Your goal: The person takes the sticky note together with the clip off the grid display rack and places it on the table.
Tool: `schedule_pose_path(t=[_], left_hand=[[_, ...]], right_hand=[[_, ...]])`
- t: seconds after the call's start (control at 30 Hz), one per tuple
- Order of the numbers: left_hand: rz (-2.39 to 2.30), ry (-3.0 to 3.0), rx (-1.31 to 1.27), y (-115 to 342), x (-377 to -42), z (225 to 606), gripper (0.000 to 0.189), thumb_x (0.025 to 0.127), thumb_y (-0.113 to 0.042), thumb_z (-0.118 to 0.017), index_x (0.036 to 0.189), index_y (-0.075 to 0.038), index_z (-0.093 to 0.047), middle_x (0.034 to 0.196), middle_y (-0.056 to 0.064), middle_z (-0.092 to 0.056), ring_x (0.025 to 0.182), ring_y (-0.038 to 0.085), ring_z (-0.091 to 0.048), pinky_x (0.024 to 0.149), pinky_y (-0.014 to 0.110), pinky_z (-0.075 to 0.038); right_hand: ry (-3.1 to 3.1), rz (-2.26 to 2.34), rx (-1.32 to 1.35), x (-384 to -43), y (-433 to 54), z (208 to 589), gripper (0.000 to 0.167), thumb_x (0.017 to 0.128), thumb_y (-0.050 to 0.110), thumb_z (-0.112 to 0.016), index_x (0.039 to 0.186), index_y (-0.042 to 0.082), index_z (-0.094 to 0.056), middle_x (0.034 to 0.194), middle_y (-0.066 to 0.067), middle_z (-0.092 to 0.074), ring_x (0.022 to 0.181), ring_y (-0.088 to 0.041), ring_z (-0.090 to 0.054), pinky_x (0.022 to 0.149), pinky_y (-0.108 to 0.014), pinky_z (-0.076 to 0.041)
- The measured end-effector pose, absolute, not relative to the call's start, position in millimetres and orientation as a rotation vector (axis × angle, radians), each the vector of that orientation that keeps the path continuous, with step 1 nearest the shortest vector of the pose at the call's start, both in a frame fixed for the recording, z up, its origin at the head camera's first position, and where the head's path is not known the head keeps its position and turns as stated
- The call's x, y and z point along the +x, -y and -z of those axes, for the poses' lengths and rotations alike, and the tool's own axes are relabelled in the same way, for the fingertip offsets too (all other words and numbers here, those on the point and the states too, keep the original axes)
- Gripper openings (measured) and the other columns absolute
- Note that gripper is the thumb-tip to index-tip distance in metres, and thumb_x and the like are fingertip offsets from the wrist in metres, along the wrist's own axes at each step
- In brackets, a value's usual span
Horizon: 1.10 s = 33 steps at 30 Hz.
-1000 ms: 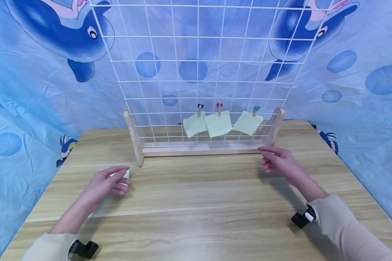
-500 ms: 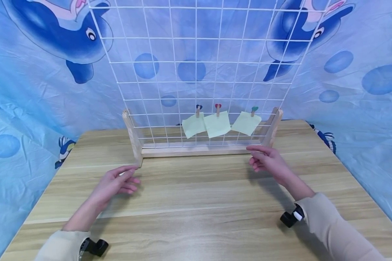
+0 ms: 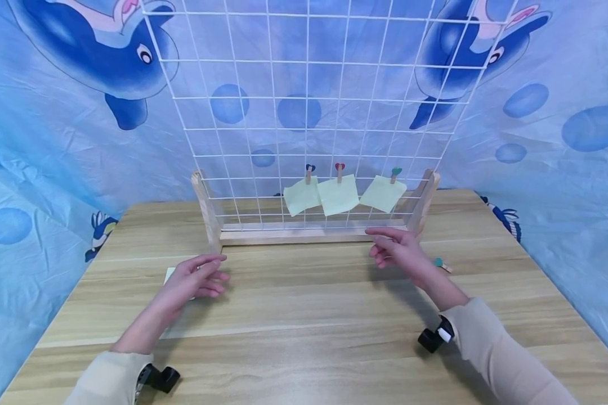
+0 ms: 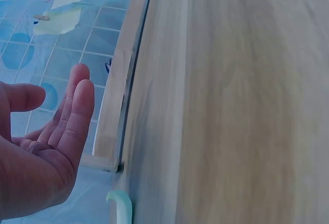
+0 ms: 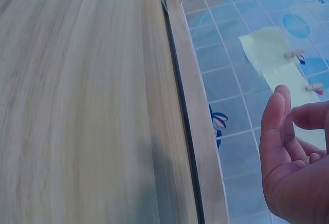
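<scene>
My left hand (image 3: 195, 278) hovers over the table's left side, fingers loosely extended and holding nothing. Partly behind it lies a pale paper note (image 3: 169, 274); its curled edge (image 4: 121, 206) shows in the left wrist view. My right hand (image 3: 397, 250) is in front of the rack's wooden base (image 3: 294, 236), near its right end, also holding nothing. Three pale green notes (image 3: 302, 196) hang low on the white wire grid (image 3: 289, 129). Small wooden clothespins with dark blue, red (image 3: 339, 173) and green hearts hold them. Another clothespin (image 3: 443, 265) with a green heart lies beside my right forearm.
Wooden end pieces (image 3: 207, 211) hold the grid upright at the back of the wood-grain table (image 3: 304, 337). A blue curtain (image 3: 40, 169) with dolphins hangs behind it and along both sides.
My left hand has moved right, and the note it covered now shows at its left. My right hand has moved left along the base, uncovering the loose clothespin. The hanging notes stay put.
</scene>
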<state>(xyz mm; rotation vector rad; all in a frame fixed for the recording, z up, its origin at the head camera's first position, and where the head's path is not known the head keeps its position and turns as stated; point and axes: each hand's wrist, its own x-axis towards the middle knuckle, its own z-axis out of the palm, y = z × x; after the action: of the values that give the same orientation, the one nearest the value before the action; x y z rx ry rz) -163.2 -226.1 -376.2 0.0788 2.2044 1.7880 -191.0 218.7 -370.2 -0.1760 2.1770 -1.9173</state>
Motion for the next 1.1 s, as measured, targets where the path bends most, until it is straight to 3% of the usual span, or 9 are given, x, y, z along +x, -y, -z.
schedule_pose_path(t=[0.53, 0.83, 1.1], left_hand=[[-1.853, -2.176, 0.089, 197.9, -176.1, 381.3, 0.051, 0.101, -0.025, -0.051, 0.138, 0.008, -0.040, 0.112, 0.024, -0.065, 0.083, 0.023, -0.070, 0.072, 0.031, -0.060], [-1.933, -2.124, 0.111, 175.5, -190.9, 381.3, 0.049, 0.101, -0.024, -0.050, 0.138, 0.007, -0.041, 0.105, 0.012, -0.068, 0.085, 0.024, -0.070, 0.071, 0.028, -0.060], [-1.960, -2.110, 0.108, 151.8, -204.2, 379.3, 0.049, 0.099, -0.025, -0.054, 0.139, 0.002, -0.044, 0.117, 0.020, -0.063, 0.091, 0.027, -0.070, 0.074, 0.033, -0.060]], right_hand=[[-2.155, 1.948, -0.189, -191.2, -194.0, 365.0, 0.042, 0.101, 0.017, -0.049, 0.137, -0.005, -0.047, 0.076, -0.002, -0.065, 0.063, -0.009, -0.059, 0.061, -0.024, -0.056], [-2.108, 1.994, -0.228, -193.3, -180.8, 361.6, 0.042, 0.101, 0.016, -0.049, 0.137, -0.006, -0.046, 0.075, -0.001, -0.065, 0.062, -0.009, -0.058, 0.061, -0.024, -0.057], [-2.080, 2.055, -0.222, -195.9, -167.5, 358.7, 0.039, 0.100, 0.014, -0.050, 0.135, -0.003, -0.050, 0.074, -0.003, -0.065, 0.061, -0.010, -0.059, 0.060, -0.023, -0.055]])
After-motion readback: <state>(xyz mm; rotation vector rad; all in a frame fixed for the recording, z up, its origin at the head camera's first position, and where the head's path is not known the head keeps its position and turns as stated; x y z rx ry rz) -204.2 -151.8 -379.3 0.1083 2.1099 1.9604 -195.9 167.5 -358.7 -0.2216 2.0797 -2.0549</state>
